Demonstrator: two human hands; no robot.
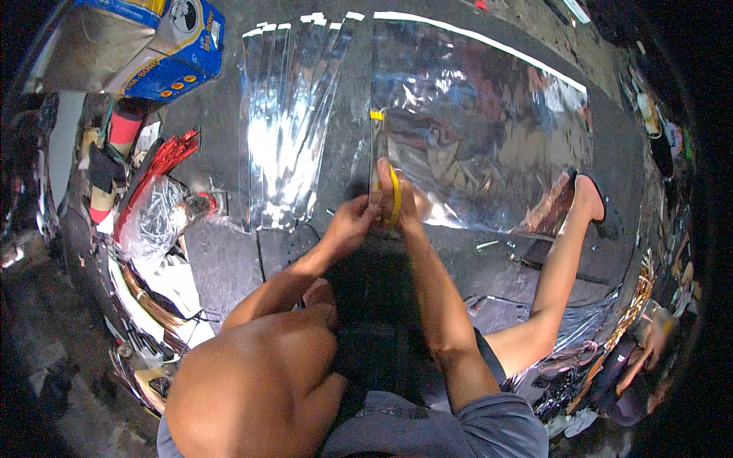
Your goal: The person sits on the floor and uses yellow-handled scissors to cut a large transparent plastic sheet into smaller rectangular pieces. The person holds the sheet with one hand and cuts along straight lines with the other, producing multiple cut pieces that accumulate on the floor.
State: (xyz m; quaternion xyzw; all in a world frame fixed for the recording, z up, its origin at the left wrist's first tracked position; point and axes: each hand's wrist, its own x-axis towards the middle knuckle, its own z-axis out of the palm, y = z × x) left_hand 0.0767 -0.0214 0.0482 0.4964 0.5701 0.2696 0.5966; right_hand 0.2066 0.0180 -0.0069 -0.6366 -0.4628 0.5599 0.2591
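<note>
Item one: reflective sheet (489, 114), single, silvery and glossy, laid broad and largely flat before you, slightly to your right. White band along its far edge; surface lightly rippled, mirroring dark and bright patches. Left edge runs toward you and ends near your hands.

Item two: yellow curved piece (395, 195), slim, smooth-looking, bowed, held in your right hand (403, 200) beside the sheet's left edge; its full form is hidden by your fingers.
</note>
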